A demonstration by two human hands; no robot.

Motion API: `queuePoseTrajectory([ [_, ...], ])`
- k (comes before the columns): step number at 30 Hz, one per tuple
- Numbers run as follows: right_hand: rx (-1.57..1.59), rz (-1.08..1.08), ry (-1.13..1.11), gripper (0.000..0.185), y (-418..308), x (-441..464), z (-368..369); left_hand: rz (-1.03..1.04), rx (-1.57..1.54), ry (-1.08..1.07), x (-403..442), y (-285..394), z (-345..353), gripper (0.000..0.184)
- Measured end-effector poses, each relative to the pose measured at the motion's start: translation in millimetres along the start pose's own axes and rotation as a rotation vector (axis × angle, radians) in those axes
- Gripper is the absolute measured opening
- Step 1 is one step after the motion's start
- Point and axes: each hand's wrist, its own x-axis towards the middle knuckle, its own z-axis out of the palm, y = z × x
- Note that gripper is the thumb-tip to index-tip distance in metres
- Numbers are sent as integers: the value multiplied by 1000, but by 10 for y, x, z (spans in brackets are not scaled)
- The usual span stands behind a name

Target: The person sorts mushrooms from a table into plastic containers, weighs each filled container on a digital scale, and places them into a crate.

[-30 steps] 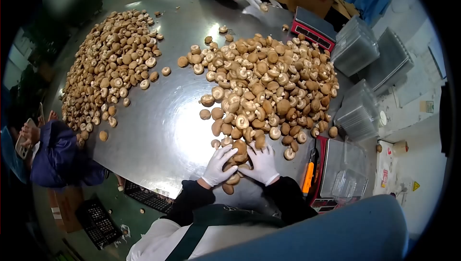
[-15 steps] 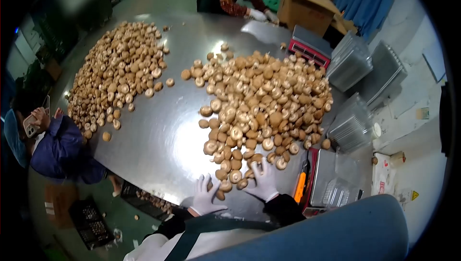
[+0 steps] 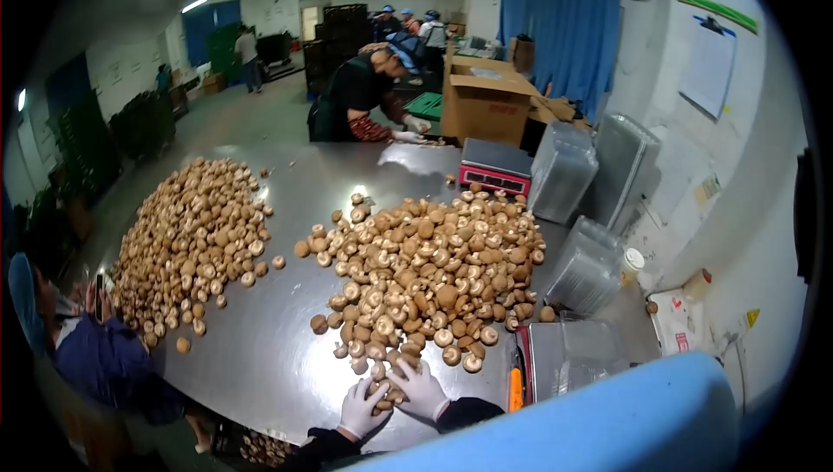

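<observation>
At the table's near edge my left hand (image 3: 364, 408), in a white glove, rests against several mushrooms (image 3: 383, 392) with its fingers apart. My right hand (image 3: 420, 391), gloved too, touches the same mushrooms from the other side, fingers spread over them. Neither hand is wrapped round one. Just beyond both hands lies a large pile of brown mushrooms (image 3: 447, 297) on the metal table (image 3: 252, 333). A second pile (image 3: 186, 246) covers the table's left part.
Red scales (image 3: 495, 168) stand at the far edge, others (image 3: 545, 359) at right beside an orange-handled tool (image 3: 516, 388). Clear plastic containers (image 3: 564, 173) line the right side. A co-worker (image 3: 364, 95) bends beyond the far edge near a cardboard box (image 3: 488, 108); a person (image 3: 100, 350) holds a phone at left.
The view has tilted up, showing more of the room. My hands, farther apart half a second ago, have come closer together around the near mushrooms.
</observation>
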Motion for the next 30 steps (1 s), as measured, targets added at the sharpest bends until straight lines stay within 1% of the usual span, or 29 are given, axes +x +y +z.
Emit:
queuePoseTrajectory([
  [1,0,3,42,68,-1,-45,73,22,1,26,-6,2,20,59],
  [2,-13,-7,66,66,-5,-33,76,-2,33,24,6,35,28,61],
  [3,-6,4,18,65,14,8,74,21,33,16,27,37,47,61],
  [5,54,-21,9,64,49,109,27,-92,113,-55,82,34,74,63],
  [6,10,-37,40,66,76,161,69,-116,126,-91,111,30,55,65],
  [7,22,-4,-42,69,46,190,-25,-151,95,-103,128,-4,71,66],
  [9,27,7,-126,71,20,215,-120,-166,33,-90,145,-13,68,67],
  [10,65,-12,-123,70,56,212,-61,-177,0,-78,131,-25,82,68],
  [11,53,-18,-85,67,53,164,-21,-167,2,-82,103,-3,74,68],
  [13,40,-88,34,64,78,22,106,-179,-119,-92,20,57,38,69],
  [14,108,-85,45,63,81,-64,113,-163,-139,-56,-33,76,60,68],
  [15,142,-82,93,61,80,-119,119,-210,-159,-52,-79,138,23,64],
  [17,102,-102,167,60,84,-135,136,-268,-242,63,-196,63,131,60],
  [18,53,-88,108,58,89,-91,144,-298,-264,78,-235,52,166,56],
  [19,6,-77,47,56,61,-29,86,-284,-200,67,-202,106,132,52],
  [21,-102,4,14,51,-53,2,-101,-300,-150,22,-140,201,68,49],
  [22,-42,6,-8,51,-34,38,-128,-345,-193,28,-142,162,117,47],
  [23,16,9,-29,51,7,76,-124,-336,-235,83,-145,142,131,45],
  [24,91,5,-58,53,51,99,-112,-365,-295,145,-177,30,239,44],
  [25,127,4,-13,55,94,73,-61,-395,-353,207,-170,26,246,43],
  [26,226,10,39,55,153,44,-15,-477,-433,207,-185,-4,217,39],
  [27,326,15,87,55,221,15,33,-418,-426,297,-245,-147,327,36],
  [29,595,63,274,59,298,-31,44,-881,-1152,371,-195,-29,225,34],
  [30,811,131,319,59,344,-15,100,-991,-1376,442,-28,224,-42,34],
])
